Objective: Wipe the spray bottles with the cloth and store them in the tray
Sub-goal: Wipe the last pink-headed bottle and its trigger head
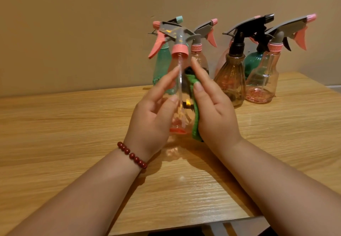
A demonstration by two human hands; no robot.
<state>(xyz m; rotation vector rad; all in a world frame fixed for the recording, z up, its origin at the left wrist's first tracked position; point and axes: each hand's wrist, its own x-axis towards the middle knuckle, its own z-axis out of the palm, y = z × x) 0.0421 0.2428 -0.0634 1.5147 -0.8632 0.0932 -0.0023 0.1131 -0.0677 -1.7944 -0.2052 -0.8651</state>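
So, left hand (153, 110) gripped clear spray bottle (181, 104), thumb in front, just above wooden table (73, 125). Right hand (214, 112) pressed green cloth (195, 117) against its side, fingers straight. Other spray bottles (262, 82) crowded close behind by wall, amber bottle (232, 82) nearest right hand. Red bead bracelet (132, 155) on left wrist.

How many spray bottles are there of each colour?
Green bottles: 2
Brown bottle: 1
Clear or pinkish bottles: 4, counting the held bottle
Total: 7; one pinkish one is partly hidden behind the brown bottle.
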